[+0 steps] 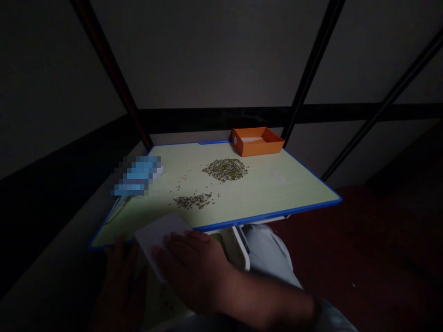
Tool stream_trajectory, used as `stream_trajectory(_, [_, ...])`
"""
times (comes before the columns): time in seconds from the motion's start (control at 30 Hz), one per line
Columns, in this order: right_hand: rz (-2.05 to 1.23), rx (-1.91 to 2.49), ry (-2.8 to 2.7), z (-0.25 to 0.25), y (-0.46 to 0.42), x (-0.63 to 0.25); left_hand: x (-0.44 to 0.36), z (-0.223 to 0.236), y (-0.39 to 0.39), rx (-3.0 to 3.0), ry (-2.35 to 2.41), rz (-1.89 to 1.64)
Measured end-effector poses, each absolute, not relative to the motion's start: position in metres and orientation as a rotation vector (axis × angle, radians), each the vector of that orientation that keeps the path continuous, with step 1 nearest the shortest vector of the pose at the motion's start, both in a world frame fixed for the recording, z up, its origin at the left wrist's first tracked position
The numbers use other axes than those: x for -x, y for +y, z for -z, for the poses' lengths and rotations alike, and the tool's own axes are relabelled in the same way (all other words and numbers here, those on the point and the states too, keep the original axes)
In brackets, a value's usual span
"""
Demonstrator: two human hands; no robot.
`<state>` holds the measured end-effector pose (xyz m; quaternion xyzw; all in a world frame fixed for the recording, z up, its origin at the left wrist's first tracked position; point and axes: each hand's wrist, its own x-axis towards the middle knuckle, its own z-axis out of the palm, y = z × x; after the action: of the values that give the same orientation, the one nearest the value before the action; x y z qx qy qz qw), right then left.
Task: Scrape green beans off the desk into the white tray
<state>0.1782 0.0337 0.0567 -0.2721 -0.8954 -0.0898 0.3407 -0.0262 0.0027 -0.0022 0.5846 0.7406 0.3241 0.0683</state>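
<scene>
My right hand (pixel 199 265) grips a thin white card (pixel 162 237), held tilted at the near edge of the table. In deep shadow to its left, my left hand (pixel 122 272) has its fingers stretched up against the table's front edge, with nothing seen in them. Beneath my hands is a white-rimmed bin (pixel 246 256), mostly hidden by my right arm, with some greenish matter inside. A small scatter of mixed green and pale seeds (pixel 194 200) lies just beyond the card. Farther back sits a larger pile of the same seeds (pixel 226 169).
The pale tabletop (pixel 270 193) has a blue edge. An orange open box (pixel 261 147) stands at its back right. On the left lies a blurred-out blue item (pixel 136 177) with a white cord. Panelled walls close in behind and at left; the reddish floor (pixel 318 249) is to the right.
</scene>
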Motion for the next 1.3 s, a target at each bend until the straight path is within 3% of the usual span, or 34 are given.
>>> stream_trajectory(1.3, [0.426, 0.789, -2.021, -0.044, 0.044, -0.258, 0.01, -0.016, 0.002, -1.699, 2.266, -0.97])
